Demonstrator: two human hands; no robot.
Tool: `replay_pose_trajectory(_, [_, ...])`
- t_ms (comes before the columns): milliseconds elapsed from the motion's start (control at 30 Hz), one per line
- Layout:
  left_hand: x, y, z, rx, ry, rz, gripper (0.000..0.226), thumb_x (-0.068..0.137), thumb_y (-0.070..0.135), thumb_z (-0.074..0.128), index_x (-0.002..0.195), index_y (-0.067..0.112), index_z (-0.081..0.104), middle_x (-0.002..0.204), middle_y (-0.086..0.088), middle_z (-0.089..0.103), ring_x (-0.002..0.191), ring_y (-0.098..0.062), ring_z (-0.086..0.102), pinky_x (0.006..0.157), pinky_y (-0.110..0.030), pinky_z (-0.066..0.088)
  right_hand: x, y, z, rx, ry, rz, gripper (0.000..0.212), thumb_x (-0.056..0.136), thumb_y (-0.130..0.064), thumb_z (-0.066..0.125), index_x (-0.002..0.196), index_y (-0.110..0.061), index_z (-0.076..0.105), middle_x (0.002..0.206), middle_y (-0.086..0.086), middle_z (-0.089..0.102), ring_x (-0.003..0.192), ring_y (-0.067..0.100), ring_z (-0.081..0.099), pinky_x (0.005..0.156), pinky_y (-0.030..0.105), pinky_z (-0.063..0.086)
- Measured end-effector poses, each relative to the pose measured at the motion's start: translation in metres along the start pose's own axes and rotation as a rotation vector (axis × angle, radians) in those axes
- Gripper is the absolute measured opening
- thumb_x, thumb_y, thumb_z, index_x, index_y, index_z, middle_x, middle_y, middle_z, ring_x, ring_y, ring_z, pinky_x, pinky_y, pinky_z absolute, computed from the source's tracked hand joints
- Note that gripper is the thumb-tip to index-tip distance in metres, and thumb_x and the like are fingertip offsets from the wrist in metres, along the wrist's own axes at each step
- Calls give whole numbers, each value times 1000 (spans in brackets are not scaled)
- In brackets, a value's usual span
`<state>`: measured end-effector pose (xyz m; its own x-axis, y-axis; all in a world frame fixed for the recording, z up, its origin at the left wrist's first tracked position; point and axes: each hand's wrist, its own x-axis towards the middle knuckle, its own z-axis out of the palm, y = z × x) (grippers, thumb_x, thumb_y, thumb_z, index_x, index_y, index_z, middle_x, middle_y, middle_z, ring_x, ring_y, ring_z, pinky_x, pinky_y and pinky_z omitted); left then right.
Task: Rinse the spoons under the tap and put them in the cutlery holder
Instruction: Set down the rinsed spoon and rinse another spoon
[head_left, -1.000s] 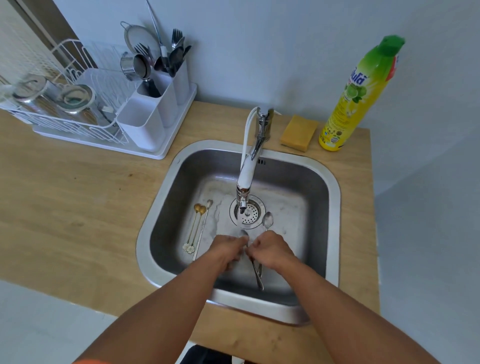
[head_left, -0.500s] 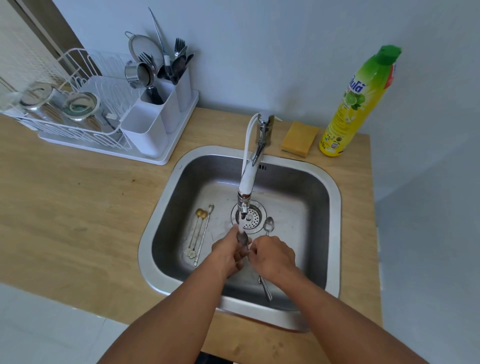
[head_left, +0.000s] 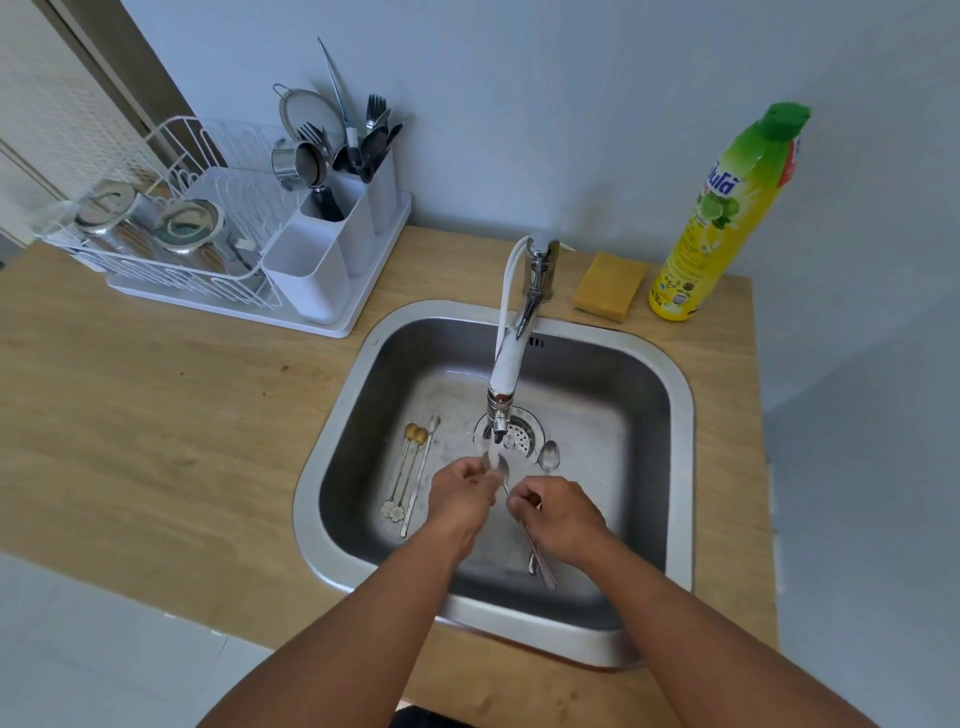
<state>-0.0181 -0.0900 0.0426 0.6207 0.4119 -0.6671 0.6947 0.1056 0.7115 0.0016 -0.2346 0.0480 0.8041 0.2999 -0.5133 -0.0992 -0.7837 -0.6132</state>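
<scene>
Under the tap (head_left: 503, 400) spout, the right hand (head_left: 558, 514) pinched the spoon (head_left: 500, 470) by its handle while the left hand (head_left: 462, 493) fingers rubbed its bowl. Best practice there: turn the bowl through the stream, both faces. Other spoons lay left of the tap.

Sink (head_left: 675, 395): brushed steel, dull sheen. Countertop (head_left: 156, 415): matt wood grain. Cutlery holder (head_left: 311, 270) at 10 o'clock: smooth white plastic. Spoon (head_left: 549, 457): polished metal. Bottle (head_left: 722, 223) at 2 o'clock: glossy plastic.
</scene>
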Motion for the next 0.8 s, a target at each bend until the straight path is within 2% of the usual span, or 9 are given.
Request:
replay_pose_trajectory(100, [-4, -4, 6, 1, 47, 63, 13, 84, 23, 87, 84, 17, 75, 76, 2, 75, 72, -16, 66, 67, -28, 54, -3, 4, 6, 30, 2, 4, 14, 95, -39, 62, 84, -34, 70, 83, -16, 73, 84, 8, 68, 82, 40, 58])
replay_pose_trajectory(167, [-7, -4, 8, 0, 67, 80, 20, 81, 33, 89, 81, 18, 76, 74, 5, 76, 70, -14, 66, 74, -30, 56, -5, 6, 8, 41, 14, 14, 14, 96, -40, 61, 85, -35, 70, 84, -15, 73, 84, 8, 68, 82, 39, 58])
replay_pose_trajectory(233, [-9, -1, 10, 12, 77, 98, 27, 82, 48, 84, 78, 22, 78, 75, 7, 76, 71, -13, 67, 76, -32, 57, -6, 7, 10, 48, 31, 26, 14, 96, -42, 61, 87, -37, 70, 85, -16, 73, 85, 8, 67, 81, 38, 57])
replay_pose_trajectory(300, [-11, 1, 9, 65, 93, 140, 30, 89, 53, 76, 73, 27, 78, 73, 10, 75, 74, -12, 68, 72, -32, 56, -6, 6, 11, 46, 51, 29, 12, 98, -43, 61, 92, -38, 70, 91, -17, 73, 90, 9, 67, 82, 36, 56])
replay_pose_trajectory(367, [-12, 0, 5, 113, 99, 188, 30, 97, 44, 68, 73, 30, 75, 69, 11, 72, 73, -15, 68, 65, -30, 54, -5, 4, 11, 50, 63, 27, 12, 98, -43, 61, 94, -38, 71, 95, -17, 74, 92, 11, 67, 83, 35, 56])
replay_pose_trajectory(433, [-13, -3, -1, 134, 82, 221, 30, 104, 33, 60, 76, 35, 72, 78, 10, 73, 78, -20, 71, 68, -33, 58, -4, 0, 11, 44, 67, 19, 12, 98, -42, 61, 93, -38, 71, 95, -16, 74, 91, 11, 67, 83, 35, 56])
replay_pose_trajectory(600, [-16, -7, -13, 125, 59, 257, 15, 103, 23, 62, 107, 31, 75, 95, 14, 75, 86, -6, 71, 78, -24, 54, -2, -7, 15, 17, 73, -5, 12, 99, -44, 59, 97, -38, 69, 96, -15, 73, 89, 13, 67, 78, 34, 56])
replay_pose_trajectory(700, [-18, -5, -11, 49, 77, 263, 9, 94, 22, 75, 91, 31, 75, 89, 13, 78, 89, -6, 73, 81, -21, 56, -2, -10, 19, 16, 84, -28, 13, 99, -45, 58, 101, -39, 69, 103, -14, 74, 95, 15, 68, 81, 36, 56])
replay_pose_trajectory(800, [-20, 2, -7, -4, 108, 257, 7, 86, 27, 84, 90, 27, 78, 83, 10, 79, 83, -7, 75, 78, -24, 60, -2, -12, 21, 21, 110, -49, 16, 101, -45, 56, 106, -37, 69, 106, -12, 75, 94, 17, 69, 80, 38, 57])
